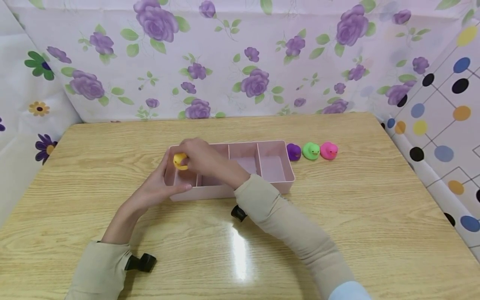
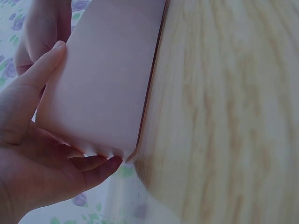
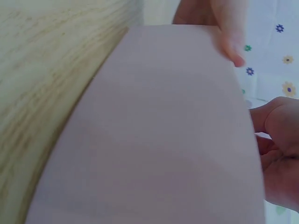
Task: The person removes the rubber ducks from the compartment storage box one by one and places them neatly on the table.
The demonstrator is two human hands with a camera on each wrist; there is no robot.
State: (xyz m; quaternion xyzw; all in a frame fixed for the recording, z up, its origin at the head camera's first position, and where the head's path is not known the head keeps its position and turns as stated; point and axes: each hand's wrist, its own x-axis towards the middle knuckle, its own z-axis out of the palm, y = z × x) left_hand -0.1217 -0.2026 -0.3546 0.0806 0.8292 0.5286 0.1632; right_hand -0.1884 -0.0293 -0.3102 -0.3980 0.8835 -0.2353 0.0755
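Note:
A pale pink divided box (image 1: 215,192) lies across the wooden table. My left hand (image 1: 154,191) holds its left end, with the thumb on the front wall and the fingers against the end wall, as the left wrist view (image 2: 56,172) also shows. Over the leftmost compartment, my right hand (image 1: 202,158) pinches a yellow toy duck (image 1: 179,161). Part of the duck is hidden by the fingers, and I cannot tell whether it touches the compartment floor. In the right wrist view the box wall hides the duck, and only part of the right hand (image 3: 282,149) shows.
Just right of the box, a purple duck (image 1: 294,152), a green duck (image 1: 311,151) and a pink duck (image 1: 329,151) stand in a row. The wooden table (image 1: 187,250) reaches back to a flowered cloth (image 1: 225,62). Dotted cloth (image 1: 446,125) hangs on the right.

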